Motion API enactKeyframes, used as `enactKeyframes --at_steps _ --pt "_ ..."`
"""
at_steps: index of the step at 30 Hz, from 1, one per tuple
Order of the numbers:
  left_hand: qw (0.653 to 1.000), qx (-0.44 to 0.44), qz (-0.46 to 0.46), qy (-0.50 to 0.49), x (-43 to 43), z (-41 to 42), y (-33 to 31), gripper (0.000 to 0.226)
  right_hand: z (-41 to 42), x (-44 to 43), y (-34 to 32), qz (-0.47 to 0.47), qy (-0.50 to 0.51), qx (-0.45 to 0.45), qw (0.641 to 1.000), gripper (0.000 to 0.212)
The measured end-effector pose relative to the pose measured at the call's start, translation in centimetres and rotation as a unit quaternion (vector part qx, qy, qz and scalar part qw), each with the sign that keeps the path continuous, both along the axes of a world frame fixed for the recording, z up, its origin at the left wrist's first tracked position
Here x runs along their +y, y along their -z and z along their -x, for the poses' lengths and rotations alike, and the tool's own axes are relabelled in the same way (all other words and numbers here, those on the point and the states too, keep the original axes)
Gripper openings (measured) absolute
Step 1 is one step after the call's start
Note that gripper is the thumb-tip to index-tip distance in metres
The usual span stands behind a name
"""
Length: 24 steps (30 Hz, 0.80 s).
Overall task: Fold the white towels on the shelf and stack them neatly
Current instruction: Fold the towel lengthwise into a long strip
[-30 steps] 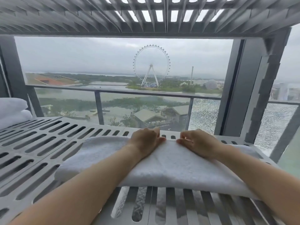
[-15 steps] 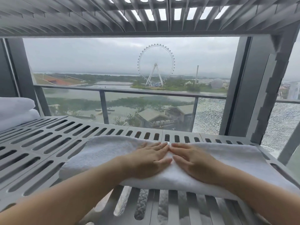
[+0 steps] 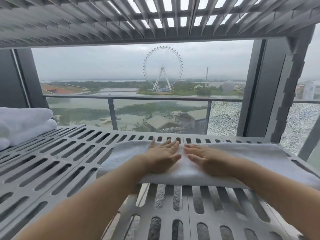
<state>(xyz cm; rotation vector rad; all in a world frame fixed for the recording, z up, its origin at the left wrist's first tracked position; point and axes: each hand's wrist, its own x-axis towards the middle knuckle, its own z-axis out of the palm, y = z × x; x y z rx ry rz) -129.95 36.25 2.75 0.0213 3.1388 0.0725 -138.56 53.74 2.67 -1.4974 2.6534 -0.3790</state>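
Note:
A white towel point(image 3: 256, 158), folded into a long strip, lies across the grey slotted shelf point(image 3: 52, 161) in front of me. My left hand point(image 3: 161, 158) lies flat on the towel's middle with straight fingers spread. Beside it, my right hand point(image 3: 207, 160) presses flat on the towel, fingertips pointing toward the left hand with a small gap between them. At the far left of the shelf sits a stack of folded white towels point(image 3: 22, 123), partly cut off by the frame edge.
Another slotted shelf point(image 3: 121, 19) hangs close overhead. A dark grey post point(image 3: 270, 87) stands at the right rear. Behind the shelf is a window with a balcony railing point(image 3: 110, 111). Bare shelf surface lies between the stack and the long towel.
Both hands went from curled at the towel's far edge to lying flat on its middle. The view shifted, so the towel sits further right in frame.

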Motion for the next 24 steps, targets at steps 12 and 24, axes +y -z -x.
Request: enactKeyframes --at_steps 12,24 --pt "0.998 -0.01 -0.04 -0.052 -5.7 -2.2 0.8 0.063 -2.5 -8.1 1.8 -0.037 0.042 -0.002 0.998 0.051" --pt "0.996 0.015 -0.04 -0.08 -8.8 -2.0 0.8 0.065 -3.3 -8.8 1.2 -0.043 0.114 0.026 0.992 0.054"
